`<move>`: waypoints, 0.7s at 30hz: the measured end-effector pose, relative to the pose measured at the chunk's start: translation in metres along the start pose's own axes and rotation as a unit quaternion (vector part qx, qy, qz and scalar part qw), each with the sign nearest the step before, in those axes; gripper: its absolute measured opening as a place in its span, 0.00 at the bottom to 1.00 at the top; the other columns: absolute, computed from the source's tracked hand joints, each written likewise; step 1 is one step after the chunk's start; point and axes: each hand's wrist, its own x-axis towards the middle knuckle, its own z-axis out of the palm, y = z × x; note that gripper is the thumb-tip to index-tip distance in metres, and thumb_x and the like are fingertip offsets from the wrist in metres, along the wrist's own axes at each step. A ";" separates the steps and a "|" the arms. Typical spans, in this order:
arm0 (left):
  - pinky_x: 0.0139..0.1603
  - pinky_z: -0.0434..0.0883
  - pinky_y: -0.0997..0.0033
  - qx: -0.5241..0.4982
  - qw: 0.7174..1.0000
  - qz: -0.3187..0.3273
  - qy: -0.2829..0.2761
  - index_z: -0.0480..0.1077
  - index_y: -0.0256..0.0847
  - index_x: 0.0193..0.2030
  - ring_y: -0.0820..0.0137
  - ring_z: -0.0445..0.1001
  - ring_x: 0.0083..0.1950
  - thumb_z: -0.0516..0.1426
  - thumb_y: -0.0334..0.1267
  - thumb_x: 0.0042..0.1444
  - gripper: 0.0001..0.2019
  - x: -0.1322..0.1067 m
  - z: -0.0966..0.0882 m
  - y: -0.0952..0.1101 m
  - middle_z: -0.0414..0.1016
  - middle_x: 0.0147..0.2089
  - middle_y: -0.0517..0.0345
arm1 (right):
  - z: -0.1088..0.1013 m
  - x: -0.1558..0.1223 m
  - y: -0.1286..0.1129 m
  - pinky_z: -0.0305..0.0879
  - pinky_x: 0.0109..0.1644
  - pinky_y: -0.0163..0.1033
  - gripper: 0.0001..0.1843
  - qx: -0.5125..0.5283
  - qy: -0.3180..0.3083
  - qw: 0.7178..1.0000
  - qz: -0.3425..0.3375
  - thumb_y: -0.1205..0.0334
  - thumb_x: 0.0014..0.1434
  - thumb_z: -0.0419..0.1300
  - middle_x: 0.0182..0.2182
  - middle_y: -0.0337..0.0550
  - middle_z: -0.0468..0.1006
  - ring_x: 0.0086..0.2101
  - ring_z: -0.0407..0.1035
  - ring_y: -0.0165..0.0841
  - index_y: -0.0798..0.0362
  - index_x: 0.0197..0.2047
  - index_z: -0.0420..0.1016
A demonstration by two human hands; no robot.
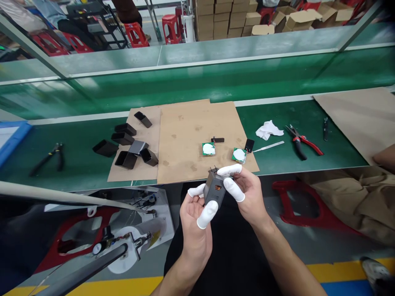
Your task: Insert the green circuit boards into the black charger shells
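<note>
1 charger [214, 191] held — left hand [196, 218] closed round it, right hand [249, 195] part-closed, pinching near prongs [213, 168]; likely checking step; next needs steady grip.

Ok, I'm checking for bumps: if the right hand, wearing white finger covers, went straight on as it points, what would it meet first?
Most likely the dark grey, box-shaped plastic charger held in the left hand. The right hand is right by it; depth leaves actual contact unclear.
</note>
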 end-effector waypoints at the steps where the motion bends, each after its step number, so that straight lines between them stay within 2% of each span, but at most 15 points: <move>1: 0.63 0.79 0.54 0.000 1.000 0.002 -0.001 0.78 0.42 0.47 0.55 0.81 0.56 0.80 0.54 0.42 0.31 0.001 -0.001 -0.001 0.81 0.51 0.50 | 0.001 0.000 0.001 0.80 0.51 0.43 0.11 0.001 0.001 1.000 0.001 0.49 0.67 0.72 0.41 0.42 0.85 0.42 0.80 0.37 0.46 0.47 0.84; 8: 0.62 0.79 0.57 0.011 1.000 0.012 0.008 0.79 0.41 0.48 0.58 0.81 0.55 0.79 0.49 0.45 0.28 0.006 -0.008 -0.006 0.81 0.51 0.50 | 0.005 0.003 0.005 0.79 0.51 0.46 0.12 -0.018 -0.009 1.000 0.005 0.48 0.68 0.71 0.41 0.43 0.85 0.42 0.80 0.38 0.47 0.47 0.83; 13: 0.62 0.78 0.59 -0.007 1.000 0.015 0.009 0.79 0.43 0.49 0.59 0.81 0.56 0.80 0.46 0.43 0.28 0.009 -0.008 -0.005 0.82 0.52 0.51 | 0.002 0.003 0.004 0.77 0.59 0.50 0.13 -0.082 -0.030 0.996 -0.008 0.47 0.71 0.68 0.46 0.44 0.86 0.48 0.80 0.41 0.46 0.52 0.83; 16: 0.61 0.78 0.60 0.001 1.000 0.012 0.000 0.78 0.43 0.50 0.59 0.81 0.55 0.81 0.45 0.43 0.29 0.010 -0.008 -0.004 0.82 0.53 0.51 | 0.001 0.004 0.002 0.78 0.57 0.49 0.12 -0.069 -0.041 0.997 -0.011 0.48 0.70 0.69 0.45 0.43 0.86 0.48 0.80 0.41 0.45 0.50 0.83; 21: 0.57 0.79 0.66 0.002 1.000 0.029 0.000 0.78 0.43 0.48 0.65 0.82 0.49 0.82 0.46 0.40 0.30 0.011 -0.010 -0.008 0.82 0.49 0.55 | 0.002 0.006 0.002 0.81 0.52 0.45 0.14 -0.008 -0.035 0.999 -0.002 0.45 0.69 0.70 0.42 0.43 0.85 0.44 0.81 0.38 0.46 0.47 0.82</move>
